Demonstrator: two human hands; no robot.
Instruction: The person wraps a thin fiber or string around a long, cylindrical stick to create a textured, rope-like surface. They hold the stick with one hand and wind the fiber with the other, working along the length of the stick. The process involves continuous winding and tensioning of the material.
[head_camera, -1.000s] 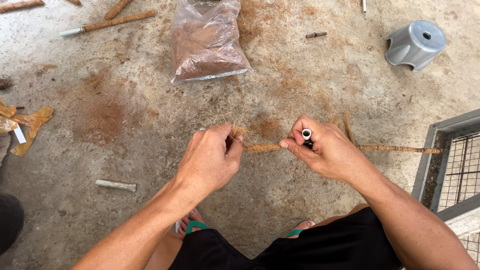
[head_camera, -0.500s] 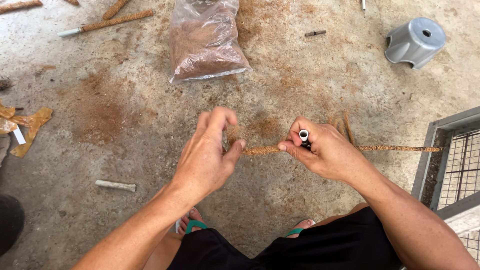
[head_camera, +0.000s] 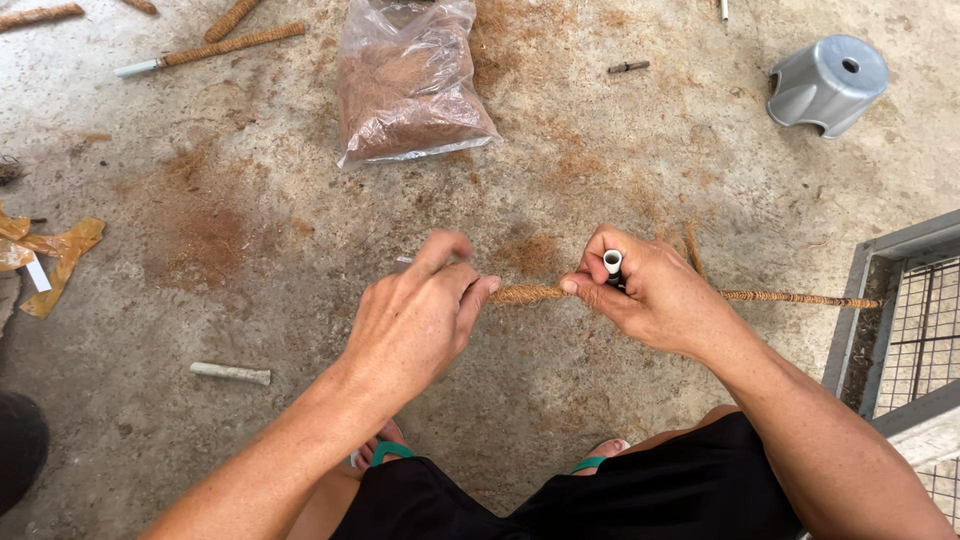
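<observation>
Bare concrete floor (head_camera: 560, 180) open ahead of hands; plastic bag (head_camera: 410, 90) beyond; wire cage (head_camera: 900, 320) blocking right; stool (head_camera: 828, 85) well apart.

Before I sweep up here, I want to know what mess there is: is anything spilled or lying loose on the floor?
Yes. Brown fibre dust is scattered over the concrete floor beside the clear plastic bag. A grey stool lies tipped on its side at upper right, and torn yellowish tape scraps lie at the left.
</observation>
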